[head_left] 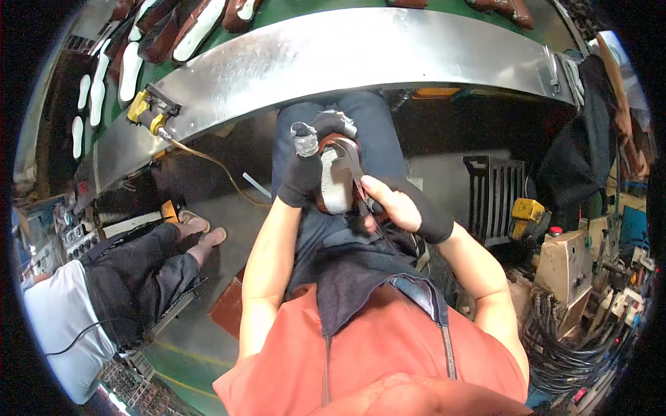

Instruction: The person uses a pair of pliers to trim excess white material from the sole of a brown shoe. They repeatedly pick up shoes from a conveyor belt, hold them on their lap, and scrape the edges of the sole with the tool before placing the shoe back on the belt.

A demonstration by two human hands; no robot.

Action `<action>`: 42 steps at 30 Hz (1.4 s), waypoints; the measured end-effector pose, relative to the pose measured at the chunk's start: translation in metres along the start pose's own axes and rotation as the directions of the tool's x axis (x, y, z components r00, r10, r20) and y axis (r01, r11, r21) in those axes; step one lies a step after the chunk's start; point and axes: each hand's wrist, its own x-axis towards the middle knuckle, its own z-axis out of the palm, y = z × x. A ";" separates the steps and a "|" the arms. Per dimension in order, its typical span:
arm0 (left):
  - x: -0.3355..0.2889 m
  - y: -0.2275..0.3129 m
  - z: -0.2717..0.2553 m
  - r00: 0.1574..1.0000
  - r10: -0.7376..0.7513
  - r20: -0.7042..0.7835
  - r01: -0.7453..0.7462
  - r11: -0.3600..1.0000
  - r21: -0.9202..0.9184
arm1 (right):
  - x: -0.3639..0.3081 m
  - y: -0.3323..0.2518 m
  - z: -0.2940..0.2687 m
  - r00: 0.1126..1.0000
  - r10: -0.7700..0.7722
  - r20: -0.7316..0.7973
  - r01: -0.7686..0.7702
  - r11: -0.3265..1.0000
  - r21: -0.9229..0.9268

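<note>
A brown shoe upper with a pale sole side (336, 193) faces up on my lap, its toe end away from me. My left hand (305, 163), in a black glove with silver tape round the fingertips, is closed around the shoe's left side and far end. A dark flat strip (352, 163) slants across the shoe's right side. My right hand (395, 203), in a black glove with the thumb bare, is closed on the strip's near end. The right fingers are partly hidden, so I cannot tell whether the strip is a tool or a shoe part.
A curved metal bench (312, 52) spans ahead, with a yellow air nailer (148, 113) and its hose at left. Beyond lie several brown shoes with white soles (199, 33). A seated person (125, 291) is at left. Machinery with cables (565, 267) stands at right.
</note>
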 end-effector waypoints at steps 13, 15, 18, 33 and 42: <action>-0.085 0.086 0.000 0.979 -0.141 -0.148 0.153 0.986 0.073 | 0.009 0.109 0.015 0.799 -0.545 0.254 0.542 0.472 -0.695; -0.118 0.101 0.012 0.898 -0.389 -0.206 0.400 0.916 0.011 | -0.006 0.124 0.003 0.802 -0.380 0.462 0.591 0.389 -0.707; -0.139 0.101 0.030 0.855 -0.453 -0.252 0.455 0.889 -0.056 | -0.010 0.156 0.000 0.737 -0.460 0.495 0.663 0.352 -0.661; -0.160 0.032 0.039 0.932 -0.337 -0.133 0.304 0.928 -0.215 | -0.009 0.151 -0.049 0.578 -0.613 0.538 0.725 0.083 -0.684; -0.078 -0.004 -0.015 0.831 -0.555 -0.020 0.528 0.801 -0.281 | -0.006 0.003 -0.005 0.958 -0.279 -0.070 0.214 0.853 -0.476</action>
